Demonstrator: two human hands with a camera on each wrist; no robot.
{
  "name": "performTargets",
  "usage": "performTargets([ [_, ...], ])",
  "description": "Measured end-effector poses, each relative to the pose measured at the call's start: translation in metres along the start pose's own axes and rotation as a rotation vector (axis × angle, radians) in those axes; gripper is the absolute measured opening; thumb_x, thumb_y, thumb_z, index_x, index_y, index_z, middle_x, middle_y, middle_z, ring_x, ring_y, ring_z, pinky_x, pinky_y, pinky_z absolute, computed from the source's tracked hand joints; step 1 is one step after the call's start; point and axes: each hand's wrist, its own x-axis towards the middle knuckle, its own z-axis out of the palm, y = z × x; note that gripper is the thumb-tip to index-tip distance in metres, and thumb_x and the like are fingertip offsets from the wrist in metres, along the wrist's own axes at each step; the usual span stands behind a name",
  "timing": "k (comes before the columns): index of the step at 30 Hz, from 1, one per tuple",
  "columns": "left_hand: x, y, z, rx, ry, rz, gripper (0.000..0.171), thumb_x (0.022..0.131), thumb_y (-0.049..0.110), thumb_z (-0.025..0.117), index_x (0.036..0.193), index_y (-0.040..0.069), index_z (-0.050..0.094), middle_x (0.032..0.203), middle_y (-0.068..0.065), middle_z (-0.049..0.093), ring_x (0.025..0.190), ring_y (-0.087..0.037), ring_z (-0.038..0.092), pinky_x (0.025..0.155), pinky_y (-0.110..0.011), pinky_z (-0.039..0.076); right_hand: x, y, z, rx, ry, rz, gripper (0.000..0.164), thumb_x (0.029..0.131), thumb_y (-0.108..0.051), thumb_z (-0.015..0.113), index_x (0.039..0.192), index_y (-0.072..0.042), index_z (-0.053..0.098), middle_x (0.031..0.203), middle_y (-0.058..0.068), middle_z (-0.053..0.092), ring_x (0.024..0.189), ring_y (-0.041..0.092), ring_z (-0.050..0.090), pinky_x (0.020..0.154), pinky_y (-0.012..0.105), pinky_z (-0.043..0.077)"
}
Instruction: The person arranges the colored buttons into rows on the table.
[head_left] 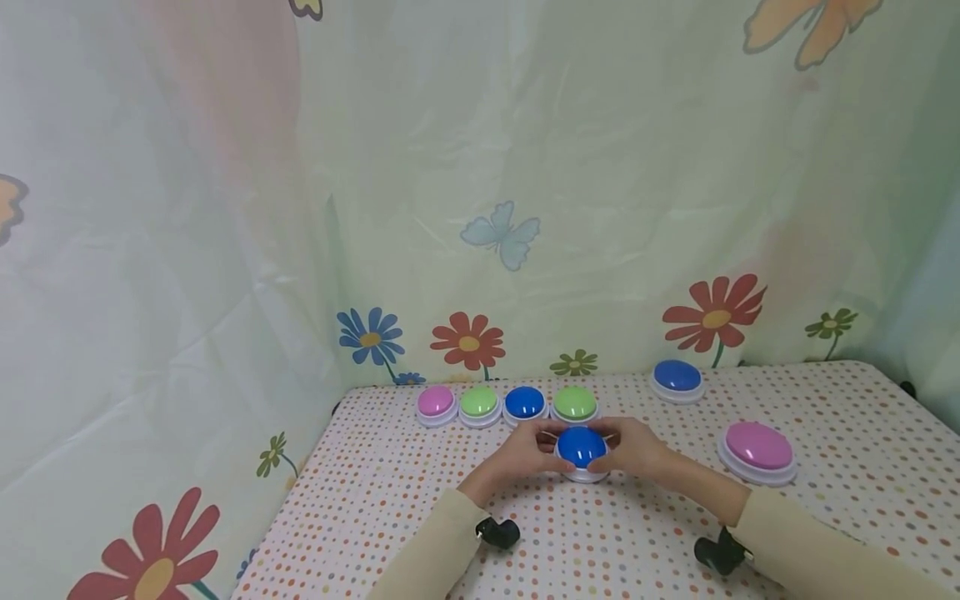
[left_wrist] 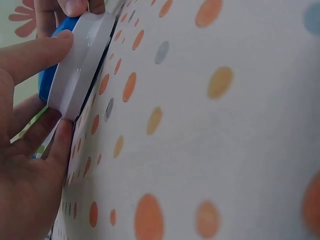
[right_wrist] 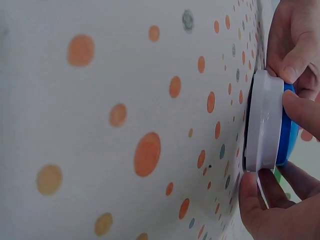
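Between both hands is a blue dome push button (head_left: 581, 448) on a round white base, close in front of a row of similar buttons. My left hand (head_left: 525, 452) grips its left side, with the thumb at the near edge and the fingers round the side. On the opposite side my right hand (head_left: 632, 448) holds it the same way. In the left wrist view the white base (left_wrist: 82, 60) sits at the tabletop, with the thumb on its rim. The right wrist view shows the base (right_wrist: 265, 120) between the fingers of both hands.
Behind the hands stand a pink button (head_left: 436, 402), a green button (head_left: 479, 402), a blue button (head_left: 525, 403) and another green button (head_left: 575, 403) in a row. Farther right are a blue button (head_left: 677, 377) and a larger-looking pink button (head_left: 759, 446). A flowered curtain (head_left: 420, 275) hangs behind the dotted tabletop (head_left: 375, 500).
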Motion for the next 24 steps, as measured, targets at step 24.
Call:
performTargets([
  [24, 0.0015, -0.0012, 0.0018, 0.025, 0.018, 0.007, 0.054, 0.082, 0.02, 0.081, 0.131, 0.017, 0.059, 0.118, 0.011, 0.06, 0.104, -0.004, 0.056, 0.091, -0.023, 0.046, 0.003, 0.0026, -0.0006, 0.004, -0.017, 0.007, 0.066, 0.075, -0.017, 0.085, 0.131, 0.002, 0.055, 0.121, 0.02, 0.059, 0.102, 0.032, 0.057, 0.082, 0.044, 0.054],
])
